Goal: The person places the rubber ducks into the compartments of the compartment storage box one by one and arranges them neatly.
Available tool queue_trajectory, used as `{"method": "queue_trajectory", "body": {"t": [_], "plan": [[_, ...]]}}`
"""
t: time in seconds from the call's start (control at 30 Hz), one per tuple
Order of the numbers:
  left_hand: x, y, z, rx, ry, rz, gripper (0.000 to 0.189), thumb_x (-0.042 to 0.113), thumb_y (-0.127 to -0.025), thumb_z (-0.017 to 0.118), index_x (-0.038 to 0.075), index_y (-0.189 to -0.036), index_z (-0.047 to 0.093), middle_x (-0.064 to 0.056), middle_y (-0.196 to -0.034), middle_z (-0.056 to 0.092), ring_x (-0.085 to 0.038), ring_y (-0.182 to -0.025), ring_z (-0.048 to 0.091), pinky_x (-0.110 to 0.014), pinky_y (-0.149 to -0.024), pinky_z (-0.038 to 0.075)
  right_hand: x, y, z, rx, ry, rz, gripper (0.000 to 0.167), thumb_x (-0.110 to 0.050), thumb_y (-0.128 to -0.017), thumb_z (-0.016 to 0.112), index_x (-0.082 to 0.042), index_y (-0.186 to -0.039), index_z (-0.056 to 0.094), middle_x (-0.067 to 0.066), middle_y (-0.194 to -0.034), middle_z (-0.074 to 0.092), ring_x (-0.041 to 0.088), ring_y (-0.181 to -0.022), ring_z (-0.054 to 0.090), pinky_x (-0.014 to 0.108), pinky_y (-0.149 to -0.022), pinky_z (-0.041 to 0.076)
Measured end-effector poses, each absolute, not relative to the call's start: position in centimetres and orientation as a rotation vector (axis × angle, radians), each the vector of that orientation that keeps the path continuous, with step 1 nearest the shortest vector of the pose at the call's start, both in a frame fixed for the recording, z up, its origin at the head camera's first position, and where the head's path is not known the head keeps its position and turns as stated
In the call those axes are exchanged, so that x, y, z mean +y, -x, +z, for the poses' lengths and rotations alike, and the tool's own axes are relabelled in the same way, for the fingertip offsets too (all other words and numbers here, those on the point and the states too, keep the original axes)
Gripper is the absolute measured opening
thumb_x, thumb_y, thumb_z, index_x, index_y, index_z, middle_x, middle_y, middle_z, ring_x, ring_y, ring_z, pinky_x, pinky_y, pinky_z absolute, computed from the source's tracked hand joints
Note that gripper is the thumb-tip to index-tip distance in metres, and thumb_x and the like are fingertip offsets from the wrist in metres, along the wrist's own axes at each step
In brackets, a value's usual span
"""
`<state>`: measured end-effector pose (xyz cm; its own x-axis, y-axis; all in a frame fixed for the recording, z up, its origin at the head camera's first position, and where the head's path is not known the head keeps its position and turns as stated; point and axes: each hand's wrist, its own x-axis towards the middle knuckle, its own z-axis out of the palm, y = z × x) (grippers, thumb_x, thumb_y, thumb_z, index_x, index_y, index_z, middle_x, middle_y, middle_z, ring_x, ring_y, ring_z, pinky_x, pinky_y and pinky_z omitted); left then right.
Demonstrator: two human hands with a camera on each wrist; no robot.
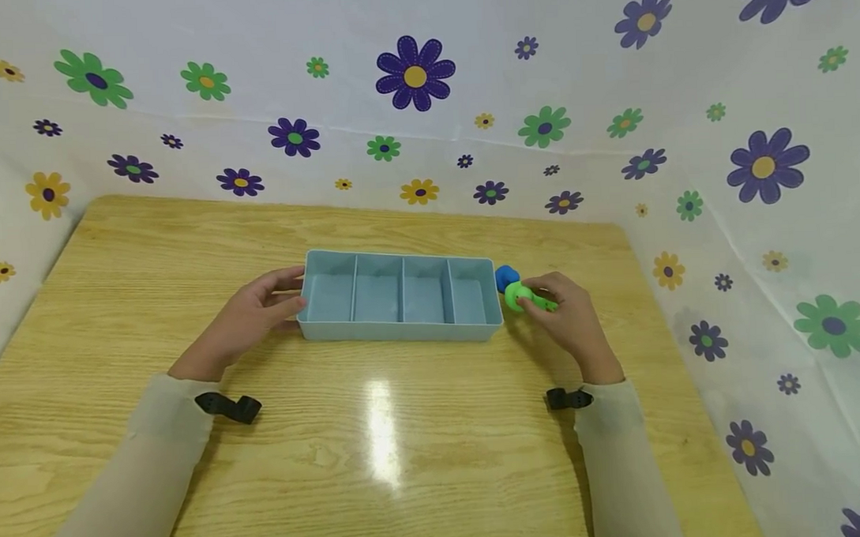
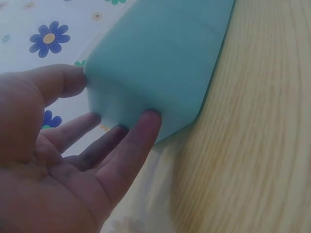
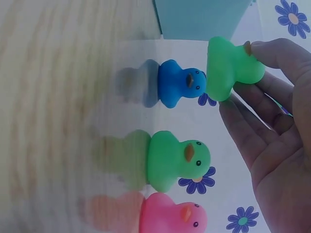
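Note:
My left hand [image 1: 247, 318] touches the left end of a pale blue organizer box [image 1: 397, 331], fingertips spread over that end wall. Near the box's right end, my right hand [image 1: 570, 315] pinches a green rubber duck [image 3: 231, 68] between thumb and fingers. In the right wrist view this duck is held above the table, level with the head of a blue rubber duck [image 3: 177, 85]. That blue one stands close beside the box. A second green duck [image 3: 167, 160] stands in line with it, partly hidden by my right hand in the head view.
A pink duck [image 3: 165, 216] stands beyond the second green one, cut off by the right wrist view's edge. Dividers split the box into several compartments, with nothing in them. The wooden table [image 1: 302, 478] meets a flower-patterned cloth [image 1: 252, 53] at the back and sides.

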<state>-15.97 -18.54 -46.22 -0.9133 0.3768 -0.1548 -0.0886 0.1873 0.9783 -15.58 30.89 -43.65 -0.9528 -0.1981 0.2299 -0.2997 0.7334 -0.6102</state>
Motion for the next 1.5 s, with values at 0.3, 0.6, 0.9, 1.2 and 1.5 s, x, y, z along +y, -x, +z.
{"method": "queue_trajectory", "body": {"t": [0.3, 0.6, 0.9, 1.2, 1.5], "plan": [[-18.6, 16.3, -46.3, 2.063, -0.294, 1.794, 0.065, 0.024, -0.108, 0.058, 0.007, -0.163, 0.028, -0.024, -0.155, 0.039, -0.044, -0.139, 0.045, -0.037, -0.095, 0.059, 30.8, 15.6, -42.3, -2.727, -0.447, 1.046, 0.025, -0.005, -0.094, 0.076, 0.002, -0.117, 0.072, 0.017, -0.114, 0.067, 0.035, -0.11, 0.067, 0.048, -0.098, 0.057], [-18.4, 16.3, -45.8, 2.041, -0.3, 1.809, 0.064, 0.022, -0.108, 0.057, 0.005, -0.162, 0.028, -0.026, -0.154, 0.038, -0.046, -0.137, 0.045, -0.042, -0.095, 0.059, 30.0, 15.9, -40.8, -2.724, -0.507, 0.983, 0.025, -0.008, -0.093, 0.078, 0.0, -0.117, 0.073, 0.015, -0.113, 0.07, 0.034, -0.109, 0.068, 0.048, -0.094, 0.059], [-18.6, 15.9, -45.9, 2.04, -0.271, 1.814, 0.064, 0.021, -0.108, 0.057, 0.006, -0.163, 0.027, -0.026, -0.156, 0.037, -0.046, -0.141, 0.043, -0.044, -0.098, 0.058, 27.1, 16.5, -39.1, -2.709, -0.644, 1.074, 0.026, -0.009, -0.093, 0.078, -0.002, -0.118, 0.074, 0.01, -0.112, 0.07, 0.026, -0.106, 0.067, 0.039, -0.096, 0.058], [-18.8, 15.8, -45.9, 2.03, -0.27, 1.83, 0.065, 0.022, -0.108, 0.058, 0.005, -0.162, 0.027, -0.026, -0.156, 0.036, -0.046, -0.14, 0.043, -0.042, -0.096, 0.059, 23.2, 17.2, -38.2, -2.682, -0.77, 1.242, 0.025, -0.009, -0.093, 0.079, -0.003, -0.117, 0.075, 0.009, -0.108, 0.071, 0.026, -0.104, 0.069, 0.047, -0.095, 0.059], [-18.8, 15.9, -46.1, 2.034, -0.289, 1.828, 0.063, 0.022, -0.108, 0.057, 0.005, -0.162, 0.029, -0.026, -0.156, 0.037, -0.046, -0.14, 0.044, -0.044, -0.097, 0.058, 19.4, 18.1, -37.7, -2.665, -0.886, 1.41, 0.024, -0.009, -0.093, 0.079, -0.004, -0.116, 0.075, 0.008, -0.111, 0.071, 0.025, -0.106, 0.069, 0.048, -0.098, 0.058]]}}
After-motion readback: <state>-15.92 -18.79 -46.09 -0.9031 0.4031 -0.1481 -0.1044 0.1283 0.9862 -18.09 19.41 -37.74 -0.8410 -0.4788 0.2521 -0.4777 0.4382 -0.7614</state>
